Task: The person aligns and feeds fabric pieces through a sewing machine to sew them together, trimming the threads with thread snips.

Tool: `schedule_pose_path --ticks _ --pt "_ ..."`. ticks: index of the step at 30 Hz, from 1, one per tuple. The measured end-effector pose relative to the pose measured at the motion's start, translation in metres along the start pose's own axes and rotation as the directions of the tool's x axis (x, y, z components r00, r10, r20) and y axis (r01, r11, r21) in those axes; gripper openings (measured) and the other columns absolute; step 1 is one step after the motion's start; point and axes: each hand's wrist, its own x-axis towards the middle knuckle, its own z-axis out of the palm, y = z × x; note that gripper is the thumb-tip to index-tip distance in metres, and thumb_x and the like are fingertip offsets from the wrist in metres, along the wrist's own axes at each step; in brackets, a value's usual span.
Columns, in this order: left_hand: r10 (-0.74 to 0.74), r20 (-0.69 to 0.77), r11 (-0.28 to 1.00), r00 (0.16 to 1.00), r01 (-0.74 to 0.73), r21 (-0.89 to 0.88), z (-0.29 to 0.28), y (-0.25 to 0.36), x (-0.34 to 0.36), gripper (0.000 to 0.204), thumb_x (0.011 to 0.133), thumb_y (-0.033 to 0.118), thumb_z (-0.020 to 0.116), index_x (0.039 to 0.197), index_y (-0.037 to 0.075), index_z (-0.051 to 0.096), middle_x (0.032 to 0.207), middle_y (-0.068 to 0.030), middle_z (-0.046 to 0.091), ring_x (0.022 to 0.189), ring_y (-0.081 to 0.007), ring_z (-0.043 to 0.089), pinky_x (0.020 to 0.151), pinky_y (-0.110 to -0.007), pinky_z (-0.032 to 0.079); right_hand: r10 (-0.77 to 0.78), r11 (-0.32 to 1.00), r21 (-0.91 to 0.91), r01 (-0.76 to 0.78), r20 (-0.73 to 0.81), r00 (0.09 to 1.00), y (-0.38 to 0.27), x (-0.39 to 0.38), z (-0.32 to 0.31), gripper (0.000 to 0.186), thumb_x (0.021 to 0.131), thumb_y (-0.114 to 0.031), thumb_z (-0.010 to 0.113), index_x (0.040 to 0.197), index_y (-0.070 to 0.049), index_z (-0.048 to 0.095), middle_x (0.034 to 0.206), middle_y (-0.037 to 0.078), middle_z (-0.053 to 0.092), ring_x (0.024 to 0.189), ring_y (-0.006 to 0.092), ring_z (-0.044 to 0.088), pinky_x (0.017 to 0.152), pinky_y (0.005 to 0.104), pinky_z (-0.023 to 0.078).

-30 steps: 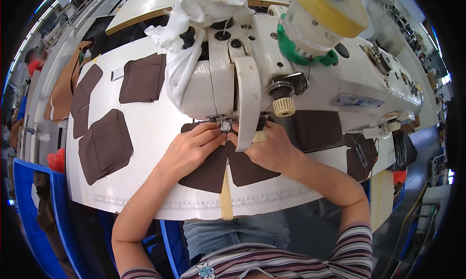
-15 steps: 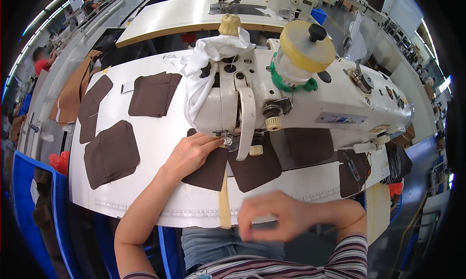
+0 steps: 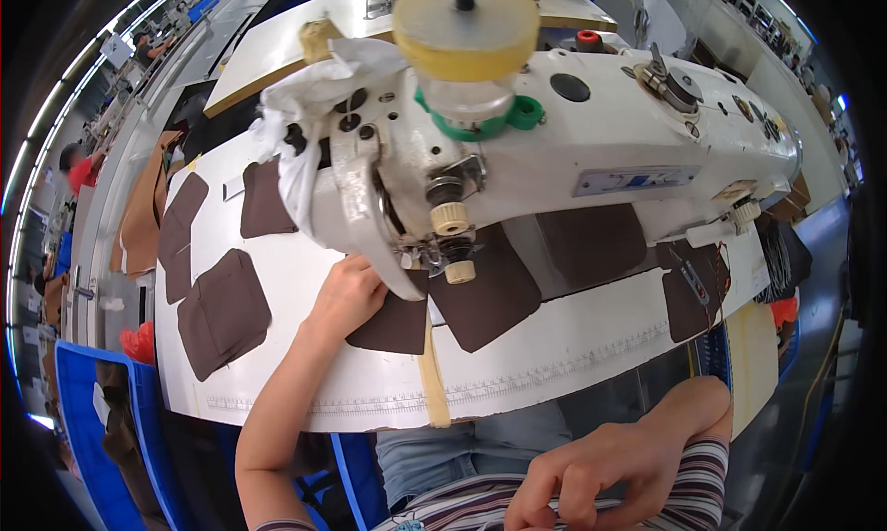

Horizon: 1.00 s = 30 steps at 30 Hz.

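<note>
My left hand (image 3: 347, 296) rests at the front of a white sewing machine (image 3: 545, 143), its fingers bent and closed over the edge of a brown fabric piece (image 3: 393, 329). The machine head hides those fingertips and the needle area. Just right of that piece, another brown fabric piece (image 3: 485, 295) lies under the machine arm. My right hand (image 3: 601, 476) is off the table, close against my striped shirt (image 3: 698, 485). Its fingers are curled in, and whatever they may hold cannot be made out.
Several brown fabric pieces (image 3: 224, 314) lie on the table's left side. Small thread snips (image 3: 691, 280) rest on a brown piece at the right. White cloth (image 3: 309, 92) drapes the machine head. A blue bin (image 3: 148, 420) stands at the lower left; yellow tape (image 3: 432, 378) crosses the table's front.
My right hand has dropped from the table's front edge down to my shirt. The left hand stays by the machine, its fingers more bent. The whole view has shifted, with the machine now closer.
</note>
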Motion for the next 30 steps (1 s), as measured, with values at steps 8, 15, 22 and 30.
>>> schedule_pose_path --ticks 8,15,22,30 --pt "0.052 -0.102 0.994 0.993 -0.041 0.103 -0.006 -0.002 0.0 0.015 0.073 0.002 0.074 0.076 0.002 0.06 0.064 -0.012 0.062 0.058 -0.0315 0.062 0.05 -0.039 0.046 0.178 0.938 -0.327 -0.116 0.165 0.97 0.013 -0.007 -0.046 0.014 0.084 -0.002 0.065 0.095 -0.004 0.056 0.11 0.016 0.056 0.102 0.0312 0.058 0.087 0.034 0.048" --pt "0.057 -0.105 0.977 0.993 -0.034 0.21 0.012 -0.044 0.012 0.025 0.072 0.007 0.074 0.096 0.001 0.065 0.091 -0.0153 0.067 0.085 -0.0321 0.063 0.073 -0.039 0.051 0.127 -0.193 -0.977 0.089 0.065 0.99 0.072 0.009 -0.128 0.045 0.083 -0.027 0.065 0.121 -0.004 0.059 0.125 0.023 0.057 0.12 0.0371 0.054 0.093 0.0403 0.051" --pt "-0.058 -0.087 0.998 0.994 0.059 0.006 0.001 -0.06 0.016 0.025 0.074 0.008 0.073 0.097 0.002 0.065 0.092 -0.0151 0.067 0.085 -0.031 0.064 0.074 -0.038 0.051 0.278 -0.547 -0.803 0.237 0.093 0.956 0.083 0.017 -0.113 0.044 0.086 -0.017 0.056 0.126 0.0 0.057 0.113 0.029 0.061 0.105 0.0346 0.063 0.089 0.0357 0.051" --pt "-0.255 -0.083 0.949 0.963 0.233 -0.215 0.01 -0.024 0.075 0.024 0.075 0.009 0.071 0.098 0.002 0.066 0.093 -0.0148 0.067 0.086 -0.0297 0.064 0.075 -0.038 0.051 0.043 -0.421 -0.903 0.087 0.076 0.996 0.108 0.025 -0.116 0.041 0.084 -0.014 0.055 0.122 0.003 0.056 0.123 0.021 0.059 0.118 0.0316 0.056 0.101 0.0393 0.045"
